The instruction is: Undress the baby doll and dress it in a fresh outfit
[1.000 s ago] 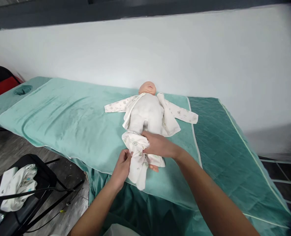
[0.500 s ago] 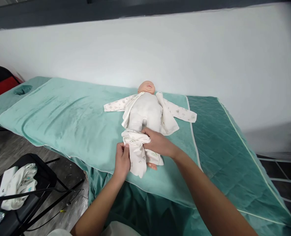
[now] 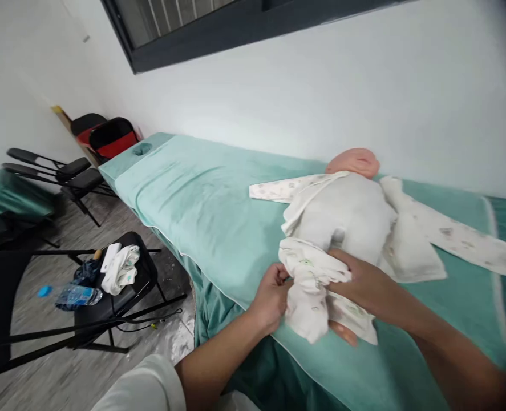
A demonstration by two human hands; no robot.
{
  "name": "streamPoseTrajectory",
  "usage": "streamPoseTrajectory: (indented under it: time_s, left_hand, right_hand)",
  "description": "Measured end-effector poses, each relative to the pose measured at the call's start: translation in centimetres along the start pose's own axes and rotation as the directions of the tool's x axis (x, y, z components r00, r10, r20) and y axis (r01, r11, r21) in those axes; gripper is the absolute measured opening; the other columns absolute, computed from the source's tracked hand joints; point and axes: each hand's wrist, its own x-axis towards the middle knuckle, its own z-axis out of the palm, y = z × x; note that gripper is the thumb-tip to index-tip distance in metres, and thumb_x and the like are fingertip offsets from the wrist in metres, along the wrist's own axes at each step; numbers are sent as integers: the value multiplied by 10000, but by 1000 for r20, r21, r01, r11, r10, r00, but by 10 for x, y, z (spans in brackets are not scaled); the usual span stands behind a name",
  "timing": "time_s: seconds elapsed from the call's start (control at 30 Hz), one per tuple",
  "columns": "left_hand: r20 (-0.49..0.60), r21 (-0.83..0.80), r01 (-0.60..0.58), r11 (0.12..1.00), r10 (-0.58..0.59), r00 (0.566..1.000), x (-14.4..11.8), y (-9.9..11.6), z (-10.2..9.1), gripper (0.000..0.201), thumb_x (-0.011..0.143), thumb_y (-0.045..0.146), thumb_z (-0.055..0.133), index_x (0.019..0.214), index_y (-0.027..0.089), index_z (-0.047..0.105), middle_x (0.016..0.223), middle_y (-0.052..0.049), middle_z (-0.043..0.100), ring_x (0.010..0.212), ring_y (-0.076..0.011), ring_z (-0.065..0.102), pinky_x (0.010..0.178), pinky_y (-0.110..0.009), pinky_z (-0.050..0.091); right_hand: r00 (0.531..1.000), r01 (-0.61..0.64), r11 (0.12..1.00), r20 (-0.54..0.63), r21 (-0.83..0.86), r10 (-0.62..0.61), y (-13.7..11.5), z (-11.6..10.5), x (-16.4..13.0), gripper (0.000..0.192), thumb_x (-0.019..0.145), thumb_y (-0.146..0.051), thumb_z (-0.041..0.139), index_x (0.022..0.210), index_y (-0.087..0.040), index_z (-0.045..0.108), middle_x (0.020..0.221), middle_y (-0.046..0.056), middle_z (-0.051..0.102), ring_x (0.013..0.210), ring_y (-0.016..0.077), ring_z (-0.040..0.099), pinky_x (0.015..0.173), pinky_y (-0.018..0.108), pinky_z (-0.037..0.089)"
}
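Note:
A baby doll [image 3: 349,211] lies on its back on a table covered by a teal towel [image 3: 201,205], head toward the wall. A white printed jacket [image 3: 419,240] lies spread open under its torso. White printed trousers [image 3: 310,285] are bunched around its legs, and one bare foot [image 3: 342,332] pokes out below. My left hand [image 3: 272,297] pinches the left side of the trousers. At the doll's hips, my right hand [image 3: 361,279] grips the waistband.
A black folding chair [image 3: 120,285] left of the table carries white cloths [image 3: 122,268] and a water bottle [image 3: 75,295]. More black chairs [image 3: 71,171] and a red-backed one [image 3: 113,140] stand further back. The white wall runs behind the table; a dark window frame sits above.
The view has swung left and closer, so the doll now sits at the right. Both hands have worked the trousers higher up the legs, bunching them near the hips.

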Motion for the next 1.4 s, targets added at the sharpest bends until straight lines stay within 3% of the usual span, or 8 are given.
streamPoseTrajectory:
  time_s: [0.17, 0.37, 0.53, 0.8, 0.9, 1.03, 1.17, 1.4]
  left_hand:
    - [63, 328, -216, 920, 207, 976, 33, 11, -5, 289, 770, 324, 756, 887, 189, 528, 773, 18, 565, 664, -103, 436, 646, -250, 331]
    - [73, 471, -333, 817, 340, 938, 56, 24, -6, 153, 889, 312, 605, 884, 200, 500, 834, 1, 595, 774, -133, 524, 757, -278, 402]
    - [155, 523, -249, 815, 197, 968, 51, 33, -10, 184, 776, 178, 652, 928, 188, 549, 918, -8, 653, 880, -154, 596, 831, -280, 449]
    - [311, 529, -103, 842, -80, 947, 32, 46, -18, 471, 721, 124, 672, 1174, 180, 557, 1206, -96, 678, 1042, -210, 648, 844, -300, 495]
    - [313, 561, -161, 812, -28, 949, 39, 45, -16, 400, 731, 150, 705, 1107, 179, 575, 1170, -87, 685, 1070, -213, 644, 868, -302, 507]
    - [206, 675, -212, 707, 96, 974, 56, 45, -14, 211, 764, 181, 691, 933, 188, 565, 992, -29, 685, 875, -165, 647, 787, -281, 510]
    - [153, 745, -278, 607, 250, 956, 73, 47, -8, 128, 799, 158, 605, 902, 209, 549, 911, 8, 667, 758, -133, 616, 693, -246, 472]
    - [176, 849, -355, 392, 422, 889, 98, 49, 7, 172, 794, 104, 594, 913, 222, 556, 865, 12, 678, 739, -145, 604, 700, -263, 442]
  right_hand:
    - [997, -54, 983, -37, 173, 61, 6, 1, 3, 318, 755, -348, 607, 1069, -340, 648, 1063, 71, 751, 958, 335, 703, 769, 401, 505]
    - [989, -84, 996, -123, 23, 86, -1, 2, 5, 254, 858, -416, 517, 1069, -300, 596, 1050, 46, 740, 941, 309, 692, 782, 396, 508]
    - [996, 76, 996, 47, 50, -78, -3, -6, -3, 416, 790, -450, 663, 1143, -248, 577, 1127, 44, 719, 992, 271, 688, 757, 309, 534]
    - [989, 139, 989, -55, 52, -136, -3, -2, 5, 175, 745, -229, 564, 901, -218, 642, 928, -3, 723, 865, 222, 654, 700, 280, 464]
    - [977, 132, 988, -176, 75, -117, -2, 0, 8, 139, 711, -194, 527, 826, -211, 602, 825, -19, 683, 794, 189, 616, 667, 262, 424]
    - [954, 31, 990, -298, 137, 11, -2, 3, 8, 71, 692, -173, 498, 739, -220, 522, 582, -52, 566, 607, 151, 538, 570, 248, 359]
    - [899, -17, 987, -430, 160, 85, -6, 6, 12, 112, 694, -157, 481, 767, -230, 524, 532, -51, 577, 590, 164, 579, 587, 256, 384]
    - [901, -126, 959, -377, 253, 217, -17, 5, 17, 74, 833, -250, 480, 881, -246, 536, 518, -49, 600, 532, 191, 621, 589, 293, 437]
